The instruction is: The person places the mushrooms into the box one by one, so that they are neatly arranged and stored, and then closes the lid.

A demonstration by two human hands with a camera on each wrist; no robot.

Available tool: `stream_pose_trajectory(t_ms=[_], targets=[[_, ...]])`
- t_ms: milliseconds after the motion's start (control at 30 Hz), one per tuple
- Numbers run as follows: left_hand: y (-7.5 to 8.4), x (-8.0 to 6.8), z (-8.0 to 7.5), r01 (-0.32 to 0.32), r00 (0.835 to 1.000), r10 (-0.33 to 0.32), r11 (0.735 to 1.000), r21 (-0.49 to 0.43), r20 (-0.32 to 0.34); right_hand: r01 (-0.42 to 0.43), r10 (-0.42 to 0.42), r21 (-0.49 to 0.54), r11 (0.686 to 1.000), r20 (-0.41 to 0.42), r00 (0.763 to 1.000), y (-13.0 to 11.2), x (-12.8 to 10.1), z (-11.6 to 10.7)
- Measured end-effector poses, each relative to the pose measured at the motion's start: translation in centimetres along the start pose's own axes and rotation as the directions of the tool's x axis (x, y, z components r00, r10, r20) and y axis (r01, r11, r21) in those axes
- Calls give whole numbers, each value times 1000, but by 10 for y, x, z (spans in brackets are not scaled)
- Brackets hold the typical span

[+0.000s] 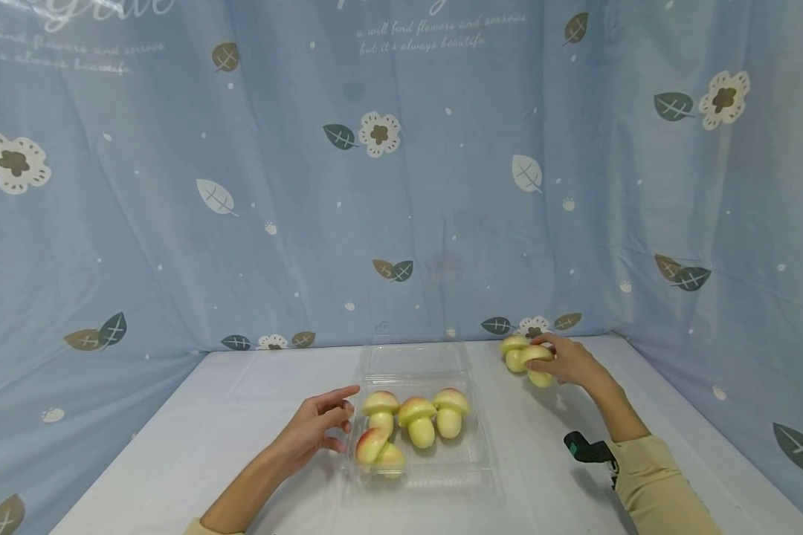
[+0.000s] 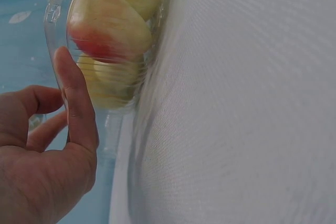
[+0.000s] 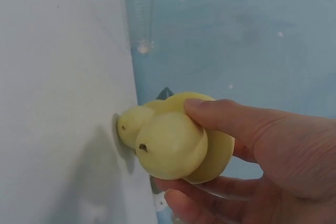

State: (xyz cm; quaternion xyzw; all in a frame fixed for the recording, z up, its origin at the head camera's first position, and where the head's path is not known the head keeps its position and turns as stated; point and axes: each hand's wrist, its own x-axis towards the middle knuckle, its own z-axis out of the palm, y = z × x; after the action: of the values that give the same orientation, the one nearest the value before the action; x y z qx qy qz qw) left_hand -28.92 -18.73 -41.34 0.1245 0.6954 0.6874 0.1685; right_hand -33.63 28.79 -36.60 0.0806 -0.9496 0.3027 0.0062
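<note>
Head view – tray: a clear plastic tray (image 1: 420, 468) with its lid hinged back sits at the middle of the white bench (image 1: 174, 446); four toy mushrooms (image 1: 418, 420) lie inside it.
Head view – left hand: the left hand (image 1: 314, 427) rests at the tray's 9 o'clock edge, its fingers lightly bent and its fingertips against the plastic.
Head view – right hand: the right hand (image 1: 569, 360), out at 2 o'clock from the tray, closes on a loose mushroom (image 1: 537, 362), with a second mushroom (image 1: 512, 349) touching it at 10 o'clock.
Left wrist view – grip: the thumb (image 2: 76, 103) lies straight along the tray wall (image 2: 52, 19), steadying without clasping; the grip is slack.
Right wrist view – grip: thumb and fingers wrap the mushroom cap (image 3: 210, 145), with its stem (image 3: 168, 150) pointing at the bench; the mushroom is held.
Step, as judged: picking up the fifth piece while the tray is steadied.
Next move calls for: lifting clear of the neighbour, then carrying toward 8 o'clock to the tray's free spot, front right.
</note>
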Motion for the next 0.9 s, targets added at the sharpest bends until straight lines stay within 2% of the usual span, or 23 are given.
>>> stream_pose_trajectory(t_ms=[267,533,900], targets=[[1,0,1,6,1000,-6,1000,-1,-5,53,-53,18,998,-15,999,-12,-3,-3],[1,1,0,6,1000,-6,1000,-1,-1,89,-89,-12,996,-37,995,-22,-6,-5],[-1,1,-1,-3,1000,3,1000,0,7,142,-142,4,990,-33,989,-37,-9,-4]])
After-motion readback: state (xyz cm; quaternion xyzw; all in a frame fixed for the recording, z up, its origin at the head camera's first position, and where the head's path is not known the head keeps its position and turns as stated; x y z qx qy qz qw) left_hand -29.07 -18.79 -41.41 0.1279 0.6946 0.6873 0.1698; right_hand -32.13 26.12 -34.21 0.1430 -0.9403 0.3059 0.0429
